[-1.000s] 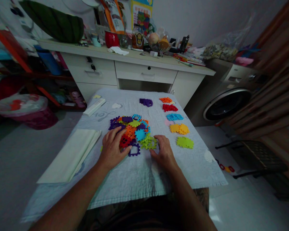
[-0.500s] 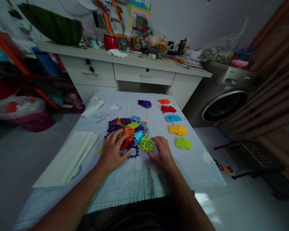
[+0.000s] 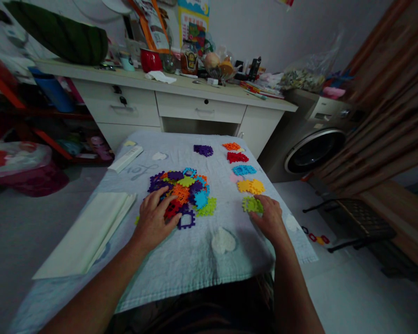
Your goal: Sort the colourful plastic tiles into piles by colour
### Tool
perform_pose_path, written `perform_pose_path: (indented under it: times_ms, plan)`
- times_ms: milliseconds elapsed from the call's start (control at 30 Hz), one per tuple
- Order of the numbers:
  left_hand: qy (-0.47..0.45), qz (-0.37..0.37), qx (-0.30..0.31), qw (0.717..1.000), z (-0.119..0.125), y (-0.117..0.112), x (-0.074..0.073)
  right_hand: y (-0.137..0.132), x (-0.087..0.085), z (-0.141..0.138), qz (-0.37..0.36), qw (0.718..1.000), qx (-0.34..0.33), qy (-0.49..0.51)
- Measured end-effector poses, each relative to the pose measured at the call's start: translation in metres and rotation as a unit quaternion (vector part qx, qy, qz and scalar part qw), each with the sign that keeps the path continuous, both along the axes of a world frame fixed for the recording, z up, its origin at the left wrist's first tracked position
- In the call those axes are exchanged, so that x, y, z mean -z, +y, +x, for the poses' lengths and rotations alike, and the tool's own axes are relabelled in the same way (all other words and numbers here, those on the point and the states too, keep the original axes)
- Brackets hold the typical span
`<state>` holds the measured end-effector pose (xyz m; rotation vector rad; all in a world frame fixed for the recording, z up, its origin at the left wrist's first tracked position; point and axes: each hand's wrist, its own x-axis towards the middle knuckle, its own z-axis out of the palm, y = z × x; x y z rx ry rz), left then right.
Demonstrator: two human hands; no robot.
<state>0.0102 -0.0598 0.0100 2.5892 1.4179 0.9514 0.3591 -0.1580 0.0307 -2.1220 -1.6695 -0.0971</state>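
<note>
Right hand [image 3: 270,214]: you're pinching lime-green tile [image 3: 249,204] | left hand [image 3: 153,220]: resting splayed at unsorted tile pile [image 3: 181,193] | sorted groups [image 3: 244,170]: lying right of pile

the light is dim, the frame's edges stretched.

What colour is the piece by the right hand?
The piece is bright green, clearest in the head view.

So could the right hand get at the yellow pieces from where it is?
Probably yes: the yellow pieces lie just beyond the right hand, and nothing visible covers them. It is at the green pieces, though, so might have to leave those first.
</note>
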Motion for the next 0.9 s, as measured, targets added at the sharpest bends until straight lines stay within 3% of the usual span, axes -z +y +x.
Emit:
perform_pose_path:
  times_ms: [167, 300, 500, 633, 767, 900]
  plan:
    - [-0.008, 0.0, 0.0, 1.0, -0.001, 0.0, 0.001, -0.007, 0.004, 0.003, -0.035, 0.999, 0.008, -0.009]
    - [-0.012, 0.002, 0.006, 1.0, -0.001, 0.001, 0.001, -0.004, 0.002, -0.005, -0.018, 1.0, 0.008, -0.012]
    - [-0.018, 0.0, 0.003, 1.0, -0.001, 0.002, 0.0, 0.017, -0.013, -0.057, -0.019, 0.989, -0.142, 0.038]
    - [-0.023, -0.004, -0.003, 1.0, -0.002, 0.002, -0.001, 0.033, -0.01, -0.093, -0.04, 0.974, -0.212, 0.065]
    - [-0.03, -0.007, -0.001, 1.0, -0.005, 0.002, -0.003, 0.043, 0.005, -0.1, -0.048, 0.965, -0.243, 0.085]
    - [-0.035, -0.005, 0.005, 0.999, -0.007, 0.003, -0.002, 0.044, 0.014, -0.094, -0.01, 0.964, -0.239, 0.116]
